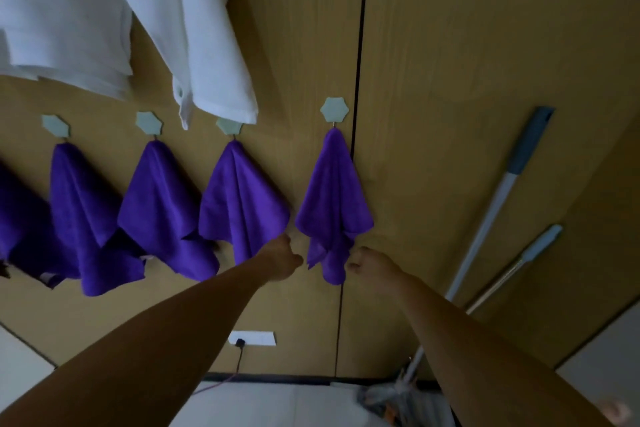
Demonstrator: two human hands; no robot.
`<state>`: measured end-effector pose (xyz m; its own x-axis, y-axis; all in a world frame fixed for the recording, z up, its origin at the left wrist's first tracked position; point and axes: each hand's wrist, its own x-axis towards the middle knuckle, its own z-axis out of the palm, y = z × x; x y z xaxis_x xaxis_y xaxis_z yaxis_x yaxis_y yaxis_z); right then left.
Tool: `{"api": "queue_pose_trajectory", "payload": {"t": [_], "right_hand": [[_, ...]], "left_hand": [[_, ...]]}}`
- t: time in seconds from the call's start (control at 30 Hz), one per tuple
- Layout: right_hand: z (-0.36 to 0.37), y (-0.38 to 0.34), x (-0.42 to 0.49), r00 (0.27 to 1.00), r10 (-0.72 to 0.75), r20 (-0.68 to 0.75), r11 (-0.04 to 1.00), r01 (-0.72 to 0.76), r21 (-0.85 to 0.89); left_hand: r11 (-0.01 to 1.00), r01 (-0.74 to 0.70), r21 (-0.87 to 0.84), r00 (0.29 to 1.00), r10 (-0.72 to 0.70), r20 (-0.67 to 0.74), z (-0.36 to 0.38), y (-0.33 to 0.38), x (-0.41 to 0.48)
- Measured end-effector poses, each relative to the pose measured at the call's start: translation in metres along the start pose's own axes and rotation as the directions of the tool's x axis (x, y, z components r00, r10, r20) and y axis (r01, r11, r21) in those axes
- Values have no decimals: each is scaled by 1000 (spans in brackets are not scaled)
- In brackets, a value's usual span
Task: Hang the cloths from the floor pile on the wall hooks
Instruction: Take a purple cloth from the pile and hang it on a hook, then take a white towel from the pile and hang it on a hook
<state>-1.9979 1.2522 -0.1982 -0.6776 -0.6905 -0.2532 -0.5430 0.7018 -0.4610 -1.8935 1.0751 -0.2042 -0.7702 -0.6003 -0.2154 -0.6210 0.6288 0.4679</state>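
Observation:
Several purple cloths hang from pale hexagonal hooks on the wooden wall. The rightmost cloth (332,204) hangs from the rightmost hook (334,109). My left hand (284,258) is curled just left of that cloth's lower corner, with a thin gap between them, and holds nothing that I can see. My right hand (370,262) is curled against the cloth's lower right edge and touches it; whether it pinches the fabric is unclear. Further left hang other cloths (242,208) (159,211) (79,211). The floor pile is out of view.
White garments (194,28) hang above the hooks at the upper left. Two long mop handles (498,201) (519,263) lean against the wall on the right. A white socket (252,338) with a plugged cable sits low on the wall.

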Motion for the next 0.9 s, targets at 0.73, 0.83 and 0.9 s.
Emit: {"api": "queue_pose_trajectory", "payload": {"t": [0.73,0.83,0.9], "right_hand": [[371,-107,-221,942,151,298,987,-161,8],[452,-89,-244,883,188,430,979,-204,-8],[505,-62,-257,849,227,478,971,-235,-44]], "left_hand": [[998,-7,-65,876,38,480,147,-332,-282],[996,90,-5,829,-72,554,208,-389,-321],[989,149,22,801,-134,584,257,-418,-339]]}}
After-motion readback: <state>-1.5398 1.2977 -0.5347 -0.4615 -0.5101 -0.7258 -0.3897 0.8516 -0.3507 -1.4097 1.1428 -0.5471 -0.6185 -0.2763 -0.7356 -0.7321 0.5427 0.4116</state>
